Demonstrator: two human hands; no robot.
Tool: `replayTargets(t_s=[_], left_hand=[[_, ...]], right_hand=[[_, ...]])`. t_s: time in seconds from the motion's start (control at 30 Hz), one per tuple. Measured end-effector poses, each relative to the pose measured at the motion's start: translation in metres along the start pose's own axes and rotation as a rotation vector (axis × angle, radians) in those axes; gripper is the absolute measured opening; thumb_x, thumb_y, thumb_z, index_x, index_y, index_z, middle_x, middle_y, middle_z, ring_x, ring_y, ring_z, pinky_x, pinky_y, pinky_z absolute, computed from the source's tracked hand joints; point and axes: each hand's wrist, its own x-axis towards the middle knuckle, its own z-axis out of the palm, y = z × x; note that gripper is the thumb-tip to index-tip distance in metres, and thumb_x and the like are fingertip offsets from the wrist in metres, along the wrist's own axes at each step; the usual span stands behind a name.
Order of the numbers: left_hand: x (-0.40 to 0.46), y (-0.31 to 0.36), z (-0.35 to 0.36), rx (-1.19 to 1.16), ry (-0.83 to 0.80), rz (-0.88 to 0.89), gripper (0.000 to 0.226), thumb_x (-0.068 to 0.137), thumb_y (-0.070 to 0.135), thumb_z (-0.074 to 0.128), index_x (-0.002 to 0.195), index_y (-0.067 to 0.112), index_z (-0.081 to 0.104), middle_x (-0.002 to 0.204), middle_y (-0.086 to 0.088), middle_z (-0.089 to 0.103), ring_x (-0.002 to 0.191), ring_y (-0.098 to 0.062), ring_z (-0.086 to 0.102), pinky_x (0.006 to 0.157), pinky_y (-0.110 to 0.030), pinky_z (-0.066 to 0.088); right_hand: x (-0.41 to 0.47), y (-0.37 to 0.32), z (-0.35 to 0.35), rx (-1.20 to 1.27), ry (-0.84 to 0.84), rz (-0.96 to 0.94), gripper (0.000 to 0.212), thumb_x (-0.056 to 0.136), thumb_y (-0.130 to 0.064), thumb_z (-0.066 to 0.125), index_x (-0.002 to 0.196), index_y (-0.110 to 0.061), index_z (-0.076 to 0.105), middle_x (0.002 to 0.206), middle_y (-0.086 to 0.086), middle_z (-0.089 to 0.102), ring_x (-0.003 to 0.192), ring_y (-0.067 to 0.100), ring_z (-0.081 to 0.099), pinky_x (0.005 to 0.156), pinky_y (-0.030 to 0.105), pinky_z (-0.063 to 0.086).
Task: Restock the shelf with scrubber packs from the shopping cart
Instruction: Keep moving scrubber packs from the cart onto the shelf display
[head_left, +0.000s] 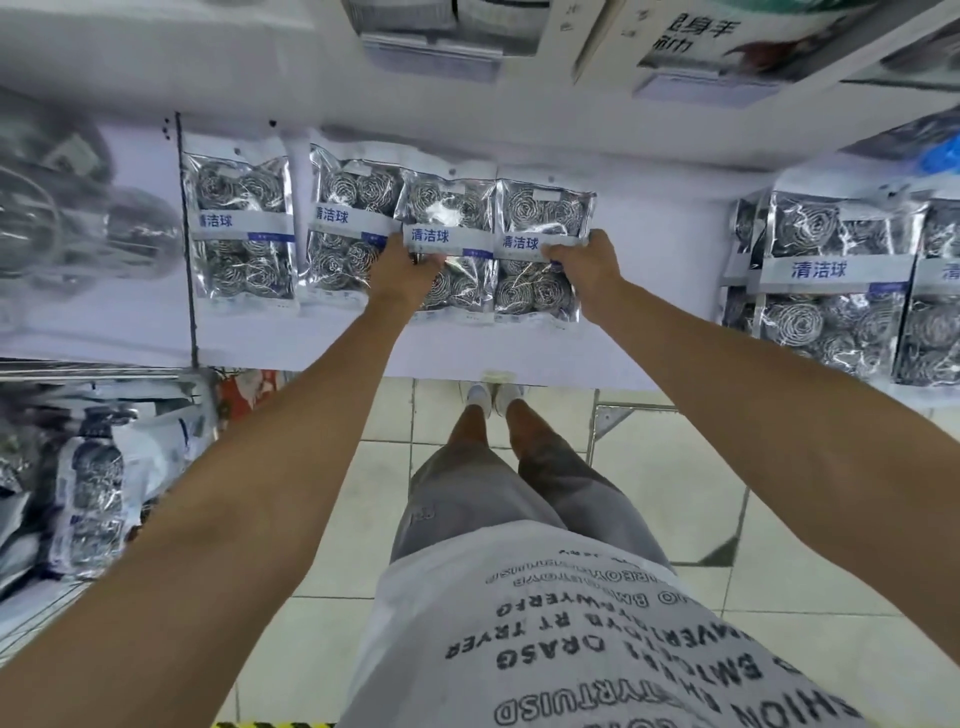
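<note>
Several clear packs of steel scrubber balls with white-and-blue labels stand in a row on the white shelf (311, 343). My left hand (402, 270) grips the third scrubber pack (447, 213) at its label band. My right hand (584, 265) grips the fourth scrubber pack (543, 208) beside it, thumb on the label. Both packs stand upright and touch each other. Two more packs (239, 223) stand to the left. The shopping cart (93, 499) at lower left holds more scrubber packs.
Another group of scrubber packs (841, 270) fills the shelf's right end. A gap of bare shelf lies between that group and my right hand. Blurred goods (67, 208) sit beyond a divider at the left. An upper shelf (431, 57) overhangs. Tiled floor lies below.
</note>
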Motion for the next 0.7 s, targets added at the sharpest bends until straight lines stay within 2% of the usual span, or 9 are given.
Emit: replayTargets(t_s=[0.07,0.13,0.23,0.3,0.37,0.43,0.5,0.6,0.7], left_hand=[[-0.007,0.002,-0.004,0.079,0.0,0.008,0.063,0.096,0.041,0.068,0.145,0.012,0.041,0.124,-0.011,0.064,0.107,-0.033,0.067,0.096,-0.05,0.057],[-0.02,0.005,-0.008,0.152,0.011,0.038,0.066,0.097,0.04,0.067,0.148,0.009,0.038,0.12,-0.01,0.064,0.104,-0.033,0.065,0.09,-0.046,0.056],[-0.043,0.006,-0.018,0.215,0.017,0.079,0.057,0.099,0.039,0.064,0.142,0.008,0.044,0.119,-0.011,0.064,0.11,-0.034,0.064,0.09,-0.046,0.054],[-0.061,0.005,-0.027,0.239,0.028,0.078,0.05,0.099,0.037,0.063,0.138,0.01,0.047,0.126,-0.012,0.064,0.115,-0.035,0.063,0.094,-0.047,0.054],[-0.084,0.001,-0.036,0.283,0.067,0.078,0.052,0.1,0.037,0.06,0.142,0.01,0.046,0.131,-0.014,0.062,0.12,-0.036,0.061,0.095,-0.046,0.053],[-0.111,-0.003,-0.045,0.31,0.118,0.081,0.054,0.104,0.039,0.052,0.151,0.013,0.042,0.14,-0.015,0.058,0.125,-0.037,0.058,0.098,-0.049,0.052],[-0.141,-0.01,-0.052,0.274,0.196,0.066,0.049,0.106,0.038,0.049,0.15,0.016,0.045,0.142,-0.014,0.057,0.124,-0.038,0.058,0.099,-0.049,0.05],[-0.188,-0.03,-0.058,0.22,0.333,-0.005,0.051,0.107,0.039,0.046,0.15,0.011,0.043,0.139,-0.018,0.056,0.125,-0.039,0.055,0.1,-0.047,0.047],[-0.233,-0.058,-0.061,0.111,0.485,-0.076,0.051,0.107,0.04,0.046,0.144,0.005,0.048,0.13,-0.02,0.059,0.119,-0.039,0.059,0.095,-0.048,0.052]], right_hand=[[-0.014,-0.005,-0.005,-0.105,-0.004,-0.059,0.06,0.087,-0.025,0.08,0.134,-0.007,0.047,0.116,0.004,0.061,0.103,0.023,0.063,0.082,0.034,0.052],[-0.028,-0.009,-0.013,-0.24,0.005,-0.142,0.062,0.091,-0.027,0.076,0.139,-0.006,0.042,0.116,0.004,0.055,0.101,0.022,0.057,0.082,0.033,0.048],[-0.05,-0.016,-0.023,-0.408,0.011,-0.287,0.063,0.093,-0.028,0.072,0.144,-0.007,0.043,0.134,0.012,0.057,0.115,0.028,0.061,0.091,0.037,0.051],[-0.072,-0.023,-0.027,-0.503,-0.051,-0.385,0.065,0.098,-0.027,0.067,0.153,-0.007,0.038,0.151,0.012,0.048,0.125,0.028,0.058,0.1,0.033,0.046],[-0.094,-0.027,-0.029,-0.61,-0.105,-0.499,0.062,0.1,-0.029,0.063,0.154,-0.009,0.039,0.156,0.011,0.044,0.134,0.028,0.052,0.108,0.033,0.039],[-0.118,-0.03,-0.029,-0.709,-0.148,-0.635,0.056,0.101,-0.031,0.062,0.15,-0.01,0.045,0.155,0.01,0.046,0.139,0.028,0.047,0.11,0.034,0.037],[-0.14,-0.033,-0.024,-0.797,-0.203,-0.762,0.053,0.101,-0.032,0.06,0.149,-0.011,0.048,0.152,0.012,0.049,0.139,0.029,0.046,0.11,0.037,0.037],[-0.173,-0.034,-0.012,-0.911,-0.294,-0.948,0.048,0.102,-0.03,0.058,0.145,-0.009,0.052,0.144,0.017,0.054,0.132,0.034,0.05,0.103,0.04,0.042],[-0.201,-0.028,0.008,-1.018,-0.39,-1.111,0.046,0.103,-0.026,0.054,0.144,-0.004,0.052,0.14,0.021,0.056,0.129,0.036,0.052,0.101,0.04,0.043]])
